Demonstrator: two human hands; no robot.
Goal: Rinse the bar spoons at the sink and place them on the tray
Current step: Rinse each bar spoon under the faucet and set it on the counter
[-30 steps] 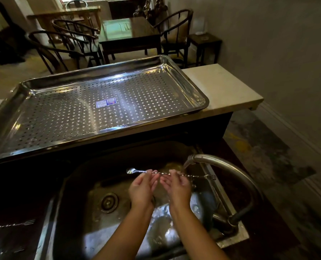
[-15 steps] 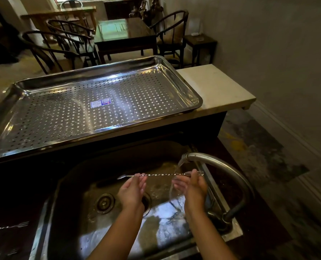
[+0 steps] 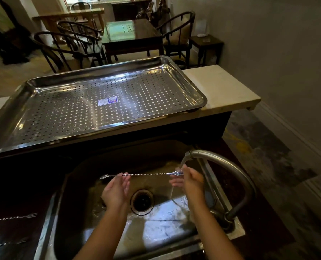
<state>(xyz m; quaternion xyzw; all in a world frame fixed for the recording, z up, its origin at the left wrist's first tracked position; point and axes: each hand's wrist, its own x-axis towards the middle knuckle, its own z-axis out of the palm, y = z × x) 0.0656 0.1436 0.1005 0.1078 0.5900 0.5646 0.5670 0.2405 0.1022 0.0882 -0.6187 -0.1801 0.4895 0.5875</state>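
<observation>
My left hand (image 3: 115, 192) pinches a long, twisted-stem steel bar spoon (image 3: 142, 174) near its bowl end, fingertips closed on the stem, while my right hand (image 3: 190, 182) grasps the forked end, just under the spout of the curved brushed-metal faucet (image 3: 229, 166). I hold the spoon level across the basin, I judge so that the thin stream of water (image 3: 172, 192) runs over the fork end and my right fingers and falls straight into the basin rather than onto the surface. The spiral stem looks ridged, which should give wet fingers some purchase, though the polished bowl end would be slippery.

Below the hands lies the stainless-steel sink (image 3: 66, 194), its floor wet and mottled with glare, with the round dark drain (image 3: 142, 201) between my wrists. To my left, on the dark surface (image 3: 15, 199) beside the basin, two more twisted bar spoons (image 3: 11, 218) lie side by side, one with its fork end toward the sink; I take these to be waiting for their rinse.

Beyond the sink, on a raised pale stone ledge (image 3: 221, 87), sits the large perforated stainless-steel tray (image 3: 43, 85), shallow and rolled at the rim, with a small blue label (image 3: 107, 101) in the middle. No spoon lies on it, so the task looks to be early. Its holes should let rinsed spoons drain.
</observation>
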